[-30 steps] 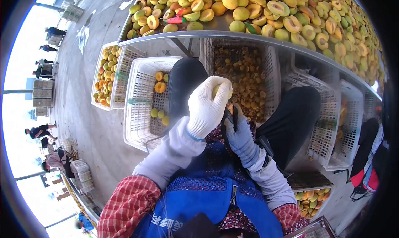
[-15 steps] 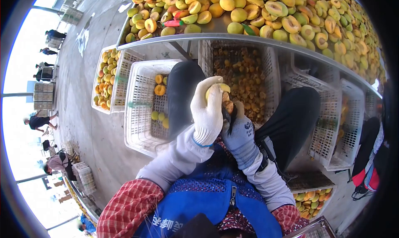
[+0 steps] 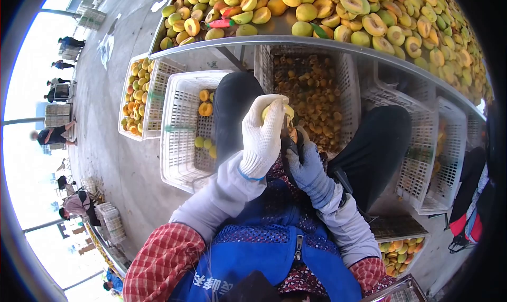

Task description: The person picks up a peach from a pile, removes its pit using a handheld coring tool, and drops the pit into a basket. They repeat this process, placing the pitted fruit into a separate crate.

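Note:
My left hand (image 3: 261, 138), in a white knitted glove, is closed around a yellow peach-like fruit (image 3: 288, 112). Much of the fruit is hidden by the fingers. My right hand (image 3: 310, 172), in a grey-blue glove, grips a dark, narrow hand tool (image 3: 288, 146) close against the fruit; its exact kind is hard to make out. Both hands meet above my lap. Beyond them, between my knees, a white crate (image 3: 348, 91) contains many brown pits or scraps (image 3: 317, 109).
Halved fruit (image 3: 375, 25) covers a metal-edged table (image 3: 253, 39) ahead, with a red-handled object (image 3: 221, 23) among it. A white crate (image 3: 177, 120) with a few fruits stands left, beside a fuller one (image 3: 163, 91). More crates (image 3: 417, 164) are at right. Several people are far left.
My right hand has shifted slightly down and turned at the fruit, with less brown showing between the hands. The view has moved a little. A person in the background has changed position.

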`<state>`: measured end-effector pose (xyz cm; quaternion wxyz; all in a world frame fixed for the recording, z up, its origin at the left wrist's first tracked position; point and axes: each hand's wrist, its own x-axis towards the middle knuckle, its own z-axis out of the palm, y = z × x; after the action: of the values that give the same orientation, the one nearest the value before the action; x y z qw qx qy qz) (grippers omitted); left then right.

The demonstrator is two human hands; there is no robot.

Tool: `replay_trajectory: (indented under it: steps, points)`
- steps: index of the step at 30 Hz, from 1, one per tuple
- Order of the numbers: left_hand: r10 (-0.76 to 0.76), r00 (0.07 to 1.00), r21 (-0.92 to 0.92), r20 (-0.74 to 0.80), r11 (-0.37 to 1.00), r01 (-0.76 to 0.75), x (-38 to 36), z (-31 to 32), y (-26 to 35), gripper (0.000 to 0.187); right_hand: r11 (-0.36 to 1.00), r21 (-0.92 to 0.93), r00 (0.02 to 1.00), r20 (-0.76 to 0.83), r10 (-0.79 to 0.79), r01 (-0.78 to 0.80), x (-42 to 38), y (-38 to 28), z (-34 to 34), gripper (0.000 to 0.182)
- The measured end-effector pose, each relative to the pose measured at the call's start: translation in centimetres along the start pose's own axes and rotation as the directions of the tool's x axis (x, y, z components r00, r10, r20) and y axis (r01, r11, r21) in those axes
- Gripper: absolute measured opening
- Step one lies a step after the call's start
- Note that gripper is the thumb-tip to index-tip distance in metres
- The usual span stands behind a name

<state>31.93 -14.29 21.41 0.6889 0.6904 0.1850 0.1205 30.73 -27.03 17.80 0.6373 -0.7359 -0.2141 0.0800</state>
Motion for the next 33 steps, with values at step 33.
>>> replay_trajectory:
  steps: [33]
  points:
    - [-0.083,0.992,-0.343,0.092,0.933,0.11,-1.5,-0.5,2.6,0.027,0.958,-0.278,0.997,0.016,-0.074,0.076,0.7,-3.3,-1.3,0.04]
